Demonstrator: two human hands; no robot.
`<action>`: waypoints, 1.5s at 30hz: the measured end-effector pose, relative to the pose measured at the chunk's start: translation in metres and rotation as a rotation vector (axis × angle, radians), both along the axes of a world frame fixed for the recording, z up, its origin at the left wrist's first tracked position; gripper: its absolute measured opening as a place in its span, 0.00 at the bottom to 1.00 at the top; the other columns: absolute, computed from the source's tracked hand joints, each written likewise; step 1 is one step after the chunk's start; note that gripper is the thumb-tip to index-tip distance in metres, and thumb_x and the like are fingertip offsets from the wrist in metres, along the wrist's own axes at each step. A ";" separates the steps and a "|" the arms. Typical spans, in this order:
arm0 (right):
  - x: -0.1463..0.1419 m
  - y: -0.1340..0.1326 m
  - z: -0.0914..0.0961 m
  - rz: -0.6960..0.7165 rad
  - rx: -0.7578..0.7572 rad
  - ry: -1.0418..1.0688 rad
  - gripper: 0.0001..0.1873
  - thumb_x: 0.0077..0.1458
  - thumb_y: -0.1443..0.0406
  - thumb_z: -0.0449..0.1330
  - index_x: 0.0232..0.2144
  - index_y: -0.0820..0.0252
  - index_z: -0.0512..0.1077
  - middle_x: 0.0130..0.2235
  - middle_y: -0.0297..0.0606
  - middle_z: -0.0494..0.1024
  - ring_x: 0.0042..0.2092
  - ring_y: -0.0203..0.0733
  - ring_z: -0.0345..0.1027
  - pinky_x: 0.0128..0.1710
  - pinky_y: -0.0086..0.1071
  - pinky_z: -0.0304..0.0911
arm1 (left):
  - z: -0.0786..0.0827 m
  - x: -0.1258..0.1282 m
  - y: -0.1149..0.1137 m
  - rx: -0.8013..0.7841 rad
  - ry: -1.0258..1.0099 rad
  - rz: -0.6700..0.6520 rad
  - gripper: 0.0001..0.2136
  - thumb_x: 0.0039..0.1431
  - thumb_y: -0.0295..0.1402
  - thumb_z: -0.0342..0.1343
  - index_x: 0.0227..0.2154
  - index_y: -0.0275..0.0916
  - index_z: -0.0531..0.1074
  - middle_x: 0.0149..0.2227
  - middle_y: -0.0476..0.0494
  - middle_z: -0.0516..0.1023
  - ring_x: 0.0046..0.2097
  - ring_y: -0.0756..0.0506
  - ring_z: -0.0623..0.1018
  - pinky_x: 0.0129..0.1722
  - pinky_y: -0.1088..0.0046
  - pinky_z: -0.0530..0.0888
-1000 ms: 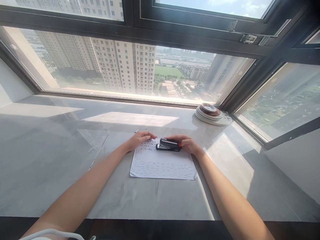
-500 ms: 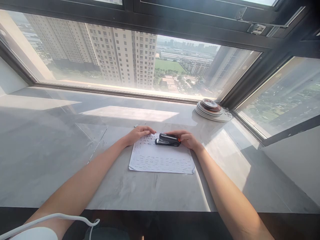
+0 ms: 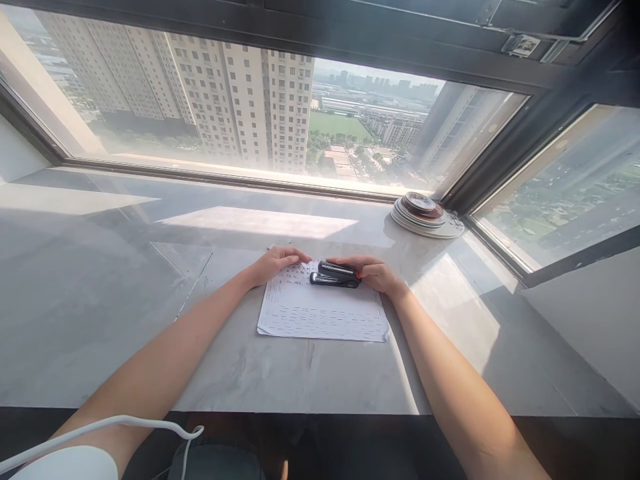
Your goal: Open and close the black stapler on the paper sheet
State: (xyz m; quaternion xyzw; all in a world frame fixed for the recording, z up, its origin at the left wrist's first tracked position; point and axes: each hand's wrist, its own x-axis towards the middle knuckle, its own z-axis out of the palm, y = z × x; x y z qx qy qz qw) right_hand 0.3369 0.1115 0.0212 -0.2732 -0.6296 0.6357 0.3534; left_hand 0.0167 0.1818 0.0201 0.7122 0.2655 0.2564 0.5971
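A printed sheet of paper (image 3: 323,310) lies flat on the grey marble sill (image 3: 125,293). On its far edge rests a black stapler (image 3: 334,275) with an orange end. My right hand (image 3: 376,275) is closed around the stapler's right end. My left hand (image 3: 277,261) lies with its fingers flat on the paper's top left corner, a little left of the stapler's nose.
A stack of plates (image 3: 426,215) sits at the back right by the window corner. Large windows run along the far edge of the sill. A white cable (image 3: 115,427) hangs near my body at the lower left.
Both hands, the stapler and the paper have stayed as they were. Only the camera has tilted downward slightly.
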 end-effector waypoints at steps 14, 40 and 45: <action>0.005 0.000 -0.004 0.001 0.107 -0.043 0.21 0.59 0.60 0.61 0.54 0.51 0.79 0.64 0.37 0.73 0.67 0.53 0.64 0.69 0.48 0.56 | -0.002 0.000 0.001 0.029 0.002 0.001 0.15 0.66 0.41 0.56 0.46 0.40 0.82 0.55 0.39 0.81 0.57 0.39 0.77 0.62 0.56 0.70; 0.013 -0.009 0.007 0.013 -0.061 -0.046 0.26 0.58 0.58 0.65 0.58 0.50 0.76 0.66 0.36 0.71 0.68 0.56 0.61 0.70 0.49 0.55 | -0.003 0.001 0.001 0.032 -0.021 -0.009 0.14 0.65 0.40 0.57 0.46 0.40 0.83 0.54 0.39 0.81 0.57 0.39 0.78 0.62 0.55 0.70; 0.020 -0.004 -0.001 -0.023 -0.162 -0.043 0.30 0.54 0.62 0.65 0.60 0.50 0.73 0.66 0.37 0.72 0.66 0.55 0.65 0.68 0.52 0.58 | -0.003 0.002 0.000 -0.031 -0.069 -0.011 0.17 0.67 0.45 0.56 0.46 0.39 0.83 0.55 0.37 0.81 0.57 0.39 0.78 0.63 0.55 0.70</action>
